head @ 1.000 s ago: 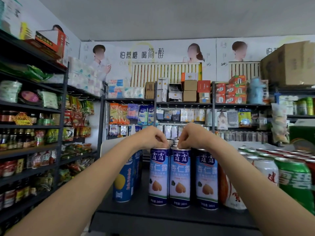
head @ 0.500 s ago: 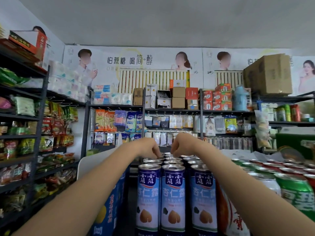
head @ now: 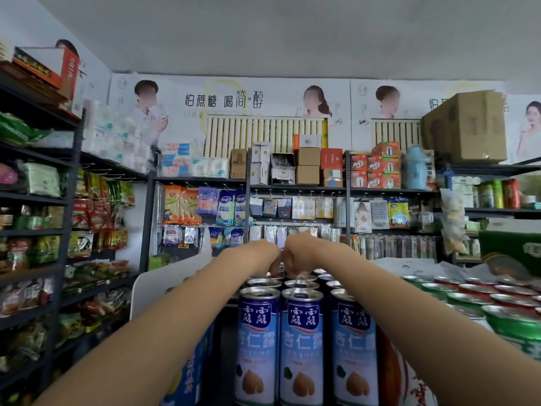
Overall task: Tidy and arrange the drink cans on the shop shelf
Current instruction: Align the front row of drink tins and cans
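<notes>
Tall blue-and-white drink cans stand in three files on the shelf in front of me; the front three are the left can (head: 257, 347), the middle can (head: 303, 347) and the right can (head: 355, 347). Silver tops of the rear cans (head: 301, 285) run back behind them. Both arms reach over the front row. My left hand (head: 257, 256) and my right hand (head: 301, 253) sit side by side, almost touching, fingers curled down onto the tops of cans in the back rows. The cans under the fingers are mostly hidden.
Green cans (head: 512, 320) and red-topped cans (head: 474, 288) crowd the shelf to the right, and a white-and-red can (head: 409, 379) stands beside the blue ones. A blue carton (head: 190, 364) and a white board (head: 152, 291) are on the left. Stocked racks (head: 67, 230) line the aisle.
Both hands have left the tops of the front cans and moved back along the rows to the rear cans. My view has come lower and closer to the front row.
</notes>
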Motion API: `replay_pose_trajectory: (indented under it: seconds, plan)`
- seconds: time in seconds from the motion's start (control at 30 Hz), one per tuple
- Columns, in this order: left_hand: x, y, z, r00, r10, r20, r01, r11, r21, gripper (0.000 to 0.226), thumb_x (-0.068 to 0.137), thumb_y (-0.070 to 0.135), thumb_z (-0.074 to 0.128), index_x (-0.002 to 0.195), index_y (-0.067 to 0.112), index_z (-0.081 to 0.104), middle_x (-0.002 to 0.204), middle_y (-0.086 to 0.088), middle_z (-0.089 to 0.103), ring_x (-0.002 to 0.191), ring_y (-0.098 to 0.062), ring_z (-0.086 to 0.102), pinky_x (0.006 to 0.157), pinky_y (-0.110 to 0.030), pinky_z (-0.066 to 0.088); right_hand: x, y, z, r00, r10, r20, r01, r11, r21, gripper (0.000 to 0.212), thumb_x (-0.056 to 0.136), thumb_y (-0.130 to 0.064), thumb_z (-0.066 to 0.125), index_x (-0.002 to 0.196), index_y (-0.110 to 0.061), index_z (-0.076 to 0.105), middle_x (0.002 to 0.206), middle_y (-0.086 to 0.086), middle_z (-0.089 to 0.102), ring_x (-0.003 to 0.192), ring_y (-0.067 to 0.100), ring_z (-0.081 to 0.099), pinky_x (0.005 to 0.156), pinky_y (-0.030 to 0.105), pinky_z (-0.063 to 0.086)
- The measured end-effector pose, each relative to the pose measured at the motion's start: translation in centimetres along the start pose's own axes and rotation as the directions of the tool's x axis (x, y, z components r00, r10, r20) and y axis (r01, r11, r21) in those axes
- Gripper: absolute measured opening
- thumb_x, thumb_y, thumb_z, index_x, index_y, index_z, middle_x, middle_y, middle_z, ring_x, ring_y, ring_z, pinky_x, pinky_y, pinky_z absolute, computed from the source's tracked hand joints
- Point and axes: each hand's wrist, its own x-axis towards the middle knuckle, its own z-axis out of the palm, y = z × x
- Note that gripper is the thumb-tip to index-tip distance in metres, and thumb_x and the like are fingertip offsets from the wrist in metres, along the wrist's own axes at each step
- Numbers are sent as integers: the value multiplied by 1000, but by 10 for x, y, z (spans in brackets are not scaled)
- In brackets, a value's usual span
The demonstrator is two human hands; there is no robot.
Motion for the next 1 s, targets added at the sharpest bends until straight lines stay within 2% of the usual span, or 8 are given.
replay_pose_trajectory:
  seconds: [0.1,0.2,0.33,0.4,0.53,0.63,0.8,1.0]
  plan:
    - [4,-3,3,999,-7,-46,7,1000,-5,36,89,-4,41,122,10,46,113,-11,56,98,-27,56,73,-32,42,2,2,-1,1000,8,14,-8,1000,-19,20,82,1,59,101,2,67,106,15,66,101,26,62,90,34,51]
    - [6,0,1,999,-30,-24,30,1000,-1,30,90,-3,43,114,5,58,113,-12,59,96,-28,57,76,-32,44,5,0,0,1000,-15,-12,15,999,-31,18,81,-1,64,99,2,68,104,15,67,100,26,62,91,36,50]
    - [7,-3,-1,999,-26,-34,24,999,-40,25,90,-2,45,106,2,63,95,-10,56,86,-26,56,85,-33,47,7,-1,1,999,-31,-45,29,999,-37,17,82,-2,62,97,2,69,101,16,67,97,27,62,88,36,51]
    - [8,-6,0,999,-19,-38,16,997,-73,24,89,-3,45,102,3,65,92,-8,55,92,-28,59,88,-34,48,7,-1,1,997,-32,-64,30,999,-24,17,84,-1,59,96,3,69,100,17,67,94,28,62,84,37,52]
    - [5,-10,1,1000,-15,-27,12,993,-118,29,86,-7,43,101,6,65,99,-11,61,98,-29,61,87,-35,50,7,-2,3,995,-19,-94,20,1000,2,17,85,1,52,91,6,67,86,17,61,79,29,59,73,35,51]
    - [5,-11,3,1000,-13,-21,10,988,-153,33,85,-10,42,100,8,65,108,-13,63,98,-28,61,89,-36,49,7,3,5,997,-16,-80,18,999,35,16,83,1,57,92,6,69,93,17,68,87,28,64,82,37,54]
    - [0,-10,-3,999,-33,12,35,985,-172,38,85,-10,40,108,8,64,119,-11,58,108,-27,56,91,-32,47,3,6,1,999,-6,-43,11,990,139,16,82,2,60,91,-1,72,97,13,70,93,25,65,86,33,51]
    - [-10,-9,-13,996,-36,-80,19,977,-210,32,91,-1,44,110,15,64,119,-4,60,105,-20,57,88,-26,47,-16,6,-12,992,-8,-123,39,966,256,20,86,0,56,94,-8,73,100,5,70,83,13,60,83,24,49]
